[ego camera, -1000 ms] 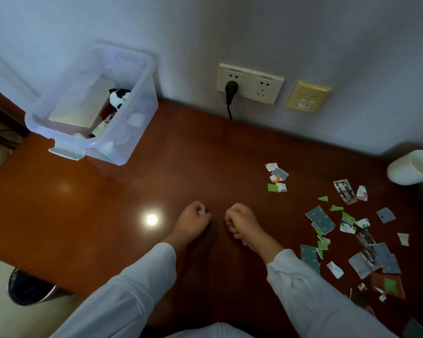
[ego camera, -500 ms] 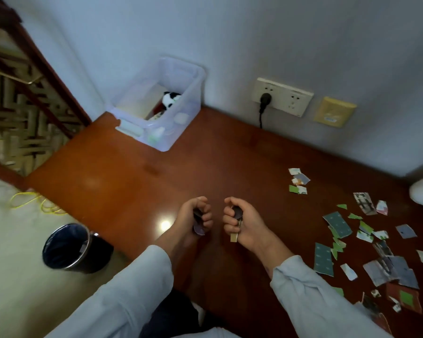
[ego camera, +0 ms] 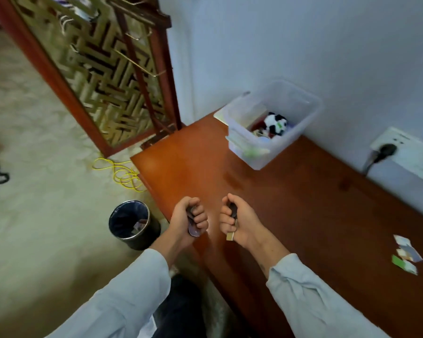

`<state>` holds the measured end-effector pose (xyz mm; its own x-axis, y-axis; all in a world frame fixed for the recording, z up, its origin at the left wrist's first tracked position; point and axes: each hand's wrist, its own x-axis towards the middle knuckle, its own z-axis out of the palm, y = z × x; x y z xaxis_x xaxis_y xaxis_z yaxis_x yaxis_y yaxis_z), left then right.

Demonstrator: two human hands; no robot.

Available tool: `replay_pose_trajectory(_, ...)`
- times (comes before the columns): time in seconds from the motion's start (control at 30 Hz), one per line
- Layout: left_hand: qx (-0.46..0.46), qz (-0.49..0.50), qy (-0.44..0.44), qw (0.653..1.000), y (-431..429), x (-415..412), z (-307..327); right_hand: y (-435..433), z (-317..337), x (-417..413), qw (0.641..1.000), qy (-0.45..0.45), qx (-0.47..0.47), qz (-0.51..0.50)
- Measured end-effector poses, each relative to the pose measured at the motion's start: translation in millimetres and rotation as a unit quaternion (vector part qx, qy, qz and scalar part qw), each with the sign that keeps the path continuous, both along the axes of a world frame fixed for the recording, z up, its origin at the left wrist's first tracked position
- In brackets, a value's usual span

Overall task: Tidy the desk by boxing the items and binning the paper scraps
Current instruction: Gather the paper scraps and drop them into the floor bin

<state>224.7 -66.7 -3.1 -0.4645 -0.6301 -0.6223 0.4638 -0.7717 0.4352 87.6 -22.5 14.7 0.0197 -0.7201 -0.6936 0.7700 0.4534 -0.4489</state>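
Dark paper scraps [ego camera: 194, 231], ends down, in hands [ego camera: 188, 220] [ego camera: 241, 223]

A red-brown desk [ego camera: 291, 215], a clear box [ego camera: 274, 123], a black-and-white toy [ego camera: 275, 123], a black bin [ego camera: 134, 225] and a yellow cable [ego camera: 122, 172] are seen.

The reddish-brown wooden surface [ego camera: 303, 215] is lacquered and glossy, with pale glare on it. At the far side, the clear rectangular plastic box [ego camera: 300, 132] looks smooth and slightly frosted, and a fuzzy black-and-white plush panda [ego camera: 275, 123] sits inside. On the floor to the left, the round black bin [ego camera: 154, 230] has a shiny metal rim and a crinkled dark plastic liner. The coloured paper scraps [ego camera: 193, 230] gripped in my left hand [ego camera: 188, 220] and right hand [ego camera: 239, 223] look thin and slick. My pale blue sleeves [ego camera: 122, 296] are soft, matt cloth.
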Motion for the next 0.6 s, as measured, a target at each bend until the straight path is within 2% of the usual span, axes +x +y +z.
replay_pose_trajectory(0.37, 0.041, 0.130, -0.011, 0.991, -154.0, 134.0, -41.8, -184.1, -33.7, 136.0, 0.992, -0.007, 0.064, 0.113)
replay_pose_trajectory(0.6, 0.097, 0.227, -0.016, 0.969, -214.2, 214.6, -94.7, -277.9, -67.9, 238.3, 0.969, 0.019, 0.108, 0.220)
